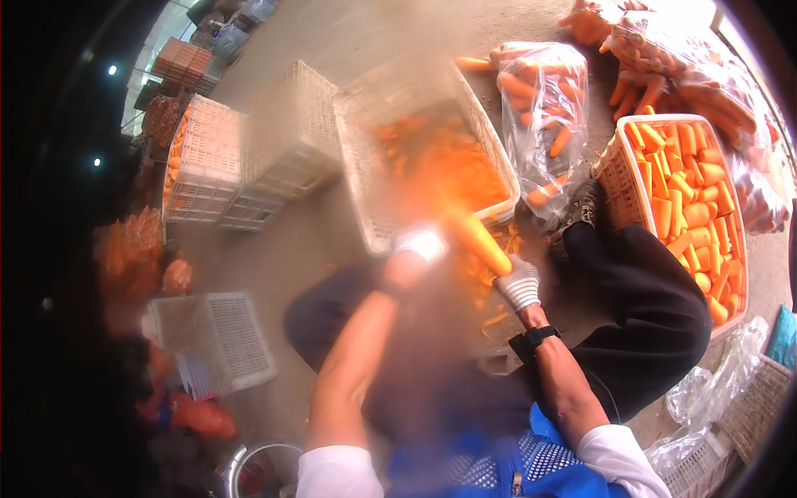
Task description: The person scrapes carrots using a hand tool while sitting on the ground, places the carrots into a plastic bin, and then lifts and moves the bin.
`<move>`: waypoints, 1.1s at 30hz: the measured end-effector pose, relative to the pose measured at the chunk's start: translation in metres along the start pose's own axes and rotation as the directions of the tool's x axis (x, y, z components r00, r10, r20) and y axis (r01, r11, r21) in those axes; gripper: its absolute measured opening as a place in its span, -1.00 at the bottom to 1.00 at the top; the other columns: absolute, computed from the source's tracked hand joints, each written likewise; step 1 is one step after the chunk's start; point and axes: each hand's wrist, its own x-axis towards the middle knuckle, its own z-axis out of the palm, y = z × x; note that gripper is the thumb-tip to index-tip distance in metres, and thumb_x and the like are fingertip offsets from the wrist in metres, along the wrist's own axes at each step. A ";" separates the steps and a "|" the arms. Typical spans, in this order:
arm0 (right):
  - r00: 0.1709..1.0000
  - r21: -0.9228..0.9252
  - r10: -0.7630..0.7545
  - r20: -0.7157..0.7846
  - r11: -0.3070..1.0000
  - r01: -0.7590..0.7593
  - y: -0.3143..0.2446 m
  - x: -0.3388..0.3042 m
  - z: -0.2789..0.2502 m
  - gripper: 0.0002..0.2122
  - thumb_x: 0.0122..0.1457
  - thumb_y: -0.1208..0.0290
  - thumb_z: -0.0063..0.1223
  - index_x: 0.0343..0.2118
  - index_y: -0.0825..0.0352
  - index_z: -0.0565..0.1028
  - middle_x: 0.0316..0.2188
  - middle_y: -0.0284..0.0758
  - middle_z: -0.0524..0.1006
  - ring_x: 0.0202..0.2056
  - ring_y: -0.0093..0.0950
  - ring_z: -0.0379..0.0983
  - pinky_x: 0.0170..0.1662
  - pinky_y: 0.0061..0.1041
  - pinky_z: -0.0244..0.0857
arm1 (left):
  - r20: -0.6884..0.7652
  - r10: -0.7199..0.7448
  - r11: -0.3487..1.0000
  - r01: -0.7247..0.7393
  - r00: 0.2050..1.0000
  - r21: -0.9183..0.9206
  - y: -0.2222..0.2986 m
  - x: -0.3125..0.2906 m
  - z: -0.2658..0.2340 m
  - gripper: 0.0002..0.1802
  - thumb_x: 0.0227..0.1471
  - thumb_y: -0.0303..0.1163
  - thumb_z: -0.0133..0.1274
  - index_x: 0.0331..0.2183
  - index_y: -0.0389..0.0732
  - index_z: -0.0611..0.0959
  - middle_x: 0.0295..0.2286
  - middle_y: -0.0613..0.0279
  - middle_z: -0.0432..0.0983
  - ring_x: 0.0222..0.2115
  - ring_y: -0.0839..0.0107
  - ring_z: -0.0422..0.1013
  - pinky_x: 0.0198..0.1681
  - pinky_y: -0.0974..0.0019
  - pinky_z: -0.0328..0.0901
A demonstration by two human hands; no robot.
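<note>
A large orange carrot (481,244) slants over the near edge of a pale plastic crate (359,187). My right hand (520,285), in a white striped glove, is closed around the carrot's near end. At the carrot's far end is my left hand (419,241), gloved as well. An orange blur and a smear on the picture hide its fingers and anything they hold. Orange peelings (477,176) lie heaped inside the crate, and more are scattered on the floor below the carrot, between my legs.
On my right stands a crate (610,176) full of cut carrot pieces. A clear bag of carrots (544,100) lies beyond my foot, with more bagged carrots (664,58) behind. Stacked crates (207,158) stand at left, above a white basket (228,340).
</note>
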 end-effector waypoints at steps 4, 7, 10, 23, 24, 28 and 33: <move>0.996 0.051 0.008 -0.093 0.999 -0.004 0.015 0.004 0.011 -0.75 -0.18 0.40 0.13 -0.34 0.26 0.53 -0.44 -0.06 0.55 -0.32 -0.07 0.48 -0.27 -0.31 0.36 | -0.044 0.098 0.995 -0.098 0.994 -0.004 0.007 0.001 0.004 -0.69 0.00 -0.29 -0.09 -0.33 -0.23 0.68 -0.33 -0.06 0.58 -0.28 0.00 0.52 -0.27 0.07 0.39; 0.981 -0.013 -0.069 -0.183 0.998 0.068 0.021 0.009 0.015 -0.73 -0.23 0.46 0.15 -0.35 0.31 0.54 -0.51 -0.13 0.57 -0.43 -0.22 0.53 -0.34 -0.35 0.36 | -0.118 0.148 0.989 -0.150 0.982 -0.001 -0.001 0.011 0.019 -0.70 0.02 -0.29 -0.09 -0.31 -0.21 0.67 -0.33 -0.02 0.58 -0.29 0.04 0.52 -0.28 0.10 0.39; 0.995 0.216 -0.091 0.050 0.973 0.078 0.046 0.029 0.003 -0.76 -0.19 0.42 0.16 -0.38 0.34 0.55 -0.51 -0.01 0.54 -0.44 -0.14 0.53 -0.38 -0.34 0.37 | -0.207 0.251 0.968 -0.250 0.946 0.035 0.002 0.027 0.035 -0.71 0.03 -0.32 -0.10 -0.26 -0.19 0.64 -0.32 0.03 0.57 -0.30 0.11 0.50 -0.26 0.15 0.38; 0.964 0.019 -0.092 -0.251 0.995 0.099 0.025 0.011 0.019 -0.80 -0.15 0.45 0.15 -0.40 0.37 0.55 -0.59 -0.11 0.53 -0.52 -0.49 0.46 -0.39 -0.44 0.33 | -0.178 0.340 0.933 -0.307 0.924 0.189 -0.037 0.048 0.073 -0.70 0.05 -0.40 -0.19 -0.31 -0.23 0.64 -0.38 0.00 0.56 -0.42 0.12 0.49 -0.34 0.14 0.36; 0.966 0.018 -0.099 -0.240 0.994 0.107 0.025 0.013 0.019 -0.80 -0.15 0.45 0.15 -0.40 0.37 0.55 -0.59 -0.11 0.53 -0.52 -0.49 0.46 -0.39 -0.44 0.33 | -0.195 0.379 0.916 -0.337 0.904 0.217 -0.043 0.048 0.078 -0.70 0.05 -0.41 -0.19 -0.31 -0.24 0.64 -0.39 0.00 0.56 -0.43 0.12 0.49 -0.35 0.13 0.36; 0.986 0.233 -0.136 0.100 0.966 0.110 0.039 0.034 0.007 -0.65 -0.27 0.48 0.23 -0.29 0.32 0.57 -0.55 -0.19 0.56 -0.50 -0.45 0.48 -0.40 -0.46 0.34 | -0.292 0.457 0.883 -0.390 0.840 0.261 -0.036 0.052 0.071 -0.70 0.04 -0.39 -0.17 -0.35 -0.24 0.66 -0.42 -0.02 0.57 -0.47 0.10 0.49 -0.38 0.09 0.36; 0.959 0.428 -0.085 0.271 0.903 -0.041 0.055 0.041 0.008 -0.65 -0.29 0.45 0.27 -0.32 0.33 0.56 -0.53 -0.26 0.56 -0.47 -0.46 0.46 -0.37 -0.48 0.33 | -0.137 0.034 0.999 -0.035 0.990 -0.003 0.005 0.010 0.027 -0.66 0.01 -0.27 -0.13 -0.37 -0.23 0.69 -0.37 -0.08 0.59 -0.34 0.06 0.55 -0.33 0.02 0.40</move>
